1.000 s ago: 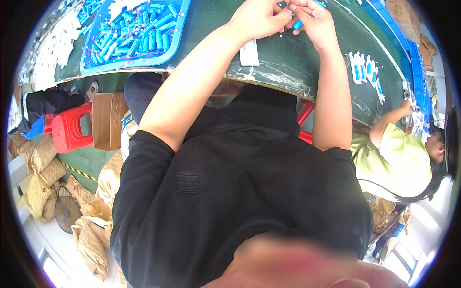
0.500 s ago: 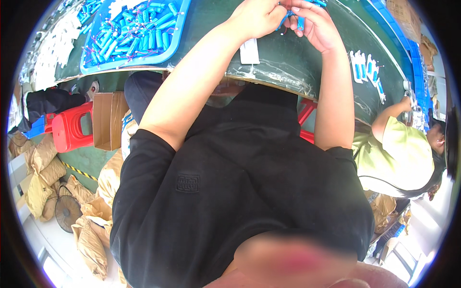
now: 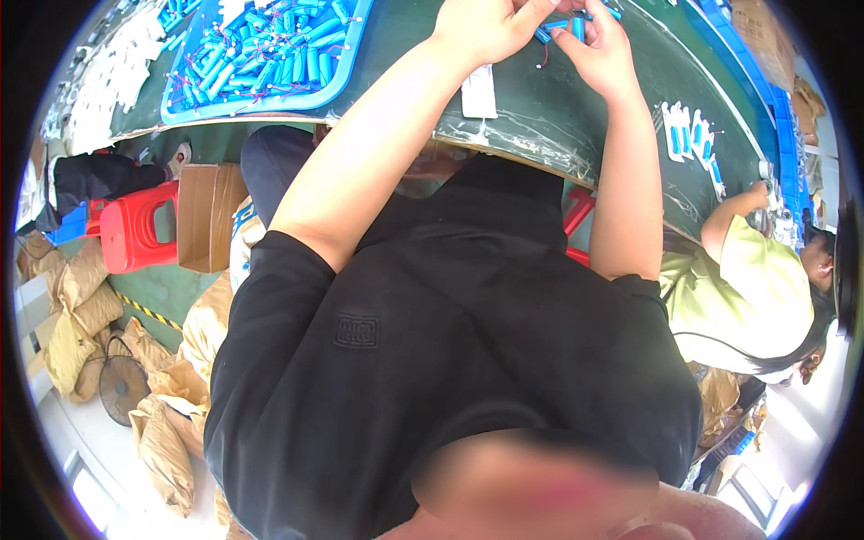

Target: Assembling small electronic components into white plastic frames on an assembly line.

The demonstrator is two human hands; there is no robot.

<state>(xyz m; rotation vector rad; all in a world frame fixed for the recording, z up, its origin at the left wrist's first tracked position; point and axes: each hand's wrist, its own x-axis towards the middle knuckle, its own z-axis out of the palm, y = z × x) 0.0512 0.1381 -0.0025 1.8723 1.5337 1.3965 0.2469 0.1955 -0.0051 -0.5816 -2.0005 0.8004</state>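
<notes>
Both hands meet at the top edge, over the dark green table. My left hand has its fingers bent in toward the right one; their tips are cut off by the picture's edge, so what they pinch is hidden. My right hand is curled with thumb and fingers around a small blue wire-lead battery. More blue cells lie by the fingertips, with a thin wire hanging below. A flat white plastic piece rests on the table below my left hand.
A blue tray heaped with blue batteries stands at the left, beside a pile of white parts. White holders with blue batteries lie at the right. Further right a co-worker in a light green shirt works at the table.
The view has shifted slightly, so the table and tray appear further right. My right thumb and fingers have drawn in around the battery, and my left hand has moved slightly up.
</notes>
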